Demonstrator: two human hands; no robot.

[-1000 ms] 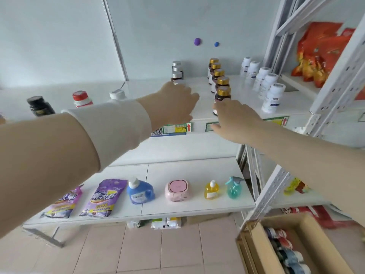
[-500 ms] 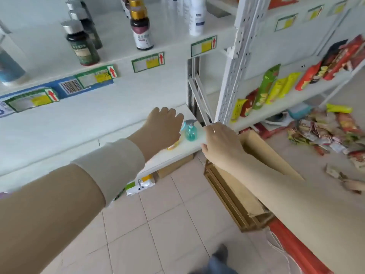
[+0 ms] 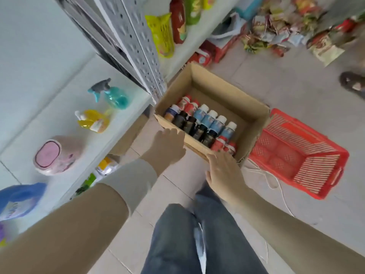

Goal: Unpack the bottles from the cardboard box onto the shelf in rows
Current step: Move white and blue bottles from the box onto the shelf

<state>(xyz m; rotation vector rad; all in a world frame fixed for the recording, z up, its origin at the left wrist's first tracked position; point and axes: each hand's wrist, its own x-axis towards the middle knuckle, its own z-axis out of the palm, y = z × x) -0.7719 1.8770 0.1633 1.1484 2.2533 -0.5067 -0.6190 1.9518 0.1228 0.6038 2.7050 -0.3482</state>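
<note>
An open cardboard box point(image 3: 237, 95) stands on the tiled floor beside the shelf post. Inside it lie several bottles: blue ones with white caps point(image 3: 214, 120), dark ones point(image 3: 194, 126) and red ones point(image 3: 222, 144). My left hand point(image 3: 167, 147) hovers at the box's near rim, fingers relaxed, holding nothing. My right hand point(image 3: 224, 171) reaches toward the near right corner of the box with straight fingers, also empty. The white lower shelf point(image 3: 65, 107) is at the left.
On the lower shelf sit a teal spray bottle point(image 3: 112, 95), a yellow pouch point(image 3: 92, 121), a pink container point(image 3: 57, 155) and a blue bottle point(image 3: 17, 200). A red plastic basket point(image 3: 296, 155) lies right of the box. Snack packs litter the floor at top right. My legs are below.
My view swung down from the upper shelf to the floor. Both hands left the shelf bottles and dropped to the near rim of the cardboard box.
</note>
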